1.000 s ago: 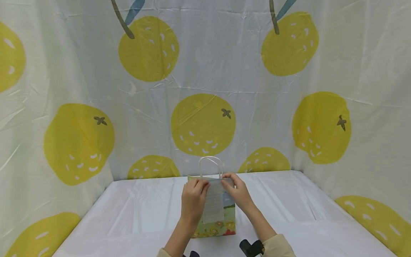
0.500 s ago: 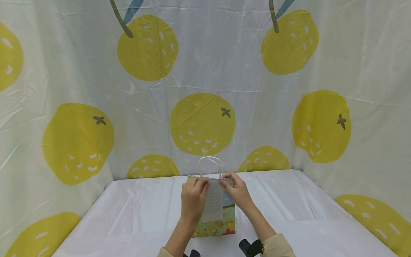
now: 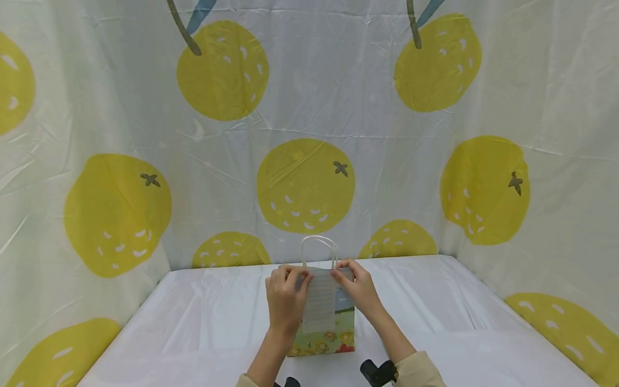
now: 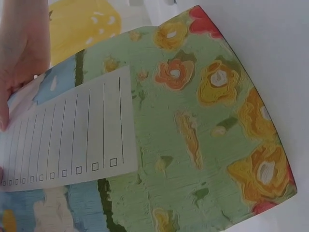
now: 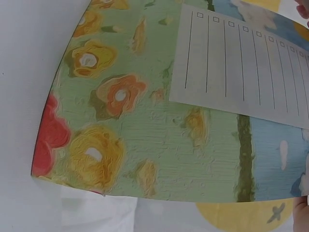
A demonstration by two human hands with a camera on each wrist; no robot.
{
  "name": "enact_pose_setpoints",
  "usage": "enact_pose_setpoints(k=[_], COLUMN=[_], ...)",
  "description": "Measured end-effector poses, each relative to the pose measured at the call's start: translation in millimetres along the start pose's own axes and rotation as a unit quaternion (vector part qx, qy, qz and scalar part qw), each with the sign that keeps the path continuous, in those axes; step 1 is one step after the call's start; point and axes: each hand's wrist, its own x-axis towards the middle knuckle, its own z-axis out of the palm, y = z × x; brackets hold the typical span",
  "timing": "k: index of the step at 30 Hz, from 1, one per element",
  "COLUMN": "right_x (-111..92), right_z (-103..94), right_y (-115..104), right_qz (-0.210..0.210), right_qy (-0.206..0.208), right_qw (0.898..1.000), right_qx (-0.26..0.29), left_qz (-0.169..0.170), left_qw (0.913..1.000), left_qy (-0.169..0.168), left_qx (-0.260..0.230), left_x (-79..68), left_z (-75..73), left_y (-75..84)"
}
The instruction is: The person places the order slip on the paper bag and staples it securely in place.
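A paper gift bag (image 3: 345, 328) with painted flowers stands upright on the white table in the head view. A lined checklist sheet (image 3: 320, 309) hangs flat against its front, small boxes along one side in the left wrist view. My left hand (image 3: 284, 301) pinches the sheet's upper left corner near the bag's rim. At the upper right corner, my right hand (image 3: 359, 289) pinches the sheet and the rim between thumb and fingers. The white twisted handles (image 3: 319, 239) rise between and behind both hands. The fingertips' exact contact is partly hidden.
The white-covered table (image 3: 217, 317) extends to both sides of the bag. A curtain (image 3: 309, 70) printed with yellow fruit encloses the back and sides. A black camera mount (image 3: 379, 372) sits at my right wrist.
My left hand has shifted slightly left, and its fingers have bent differently at the sheet's corner. The sheet has moved up and left a little. My right hand stays nearly still.
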Motion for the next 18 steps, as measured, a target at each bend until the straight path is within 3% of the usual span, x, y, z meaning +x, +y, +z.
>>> enact_pose_setpoints(k=[6,8,11,14,18], right_x=[0.3,0.4,0.7,1.3,1.5], right_z=[1.0,1.0,0.6,0.3,-0.2], right_y=[2.8,3.6,4.5,4.5,3.3], right_qz=[-0.008,-0.005,0.001,0.008,0.01], right_qy=[0.001,-0.001,-0.005,-0.009,-0.009], right_qw=[1.0,1.0,1.0,1.0,1.0], right_qx=[-0.01,-0.009,-0.005,-0.001,-0.002], left_qz=[-0.005,-0.022,-0.073,-0.138,-0.214], left_qw=[0.9993,0.9993,0.9959,0.9783,0.9381], left_qy=[0.032,0.03,-0.002,-0.051,-0.107], left_qx=[0.016,0.005,-0.054,-0.146,-0.25], left_x=[-3.3,-4.0,-4.4,-4.2,-3.7], left_z=[3.0,4.0,4.0,2.9,2.4], left_y=[-7.1,-9.2,-11.2,-12.7,-16.2])
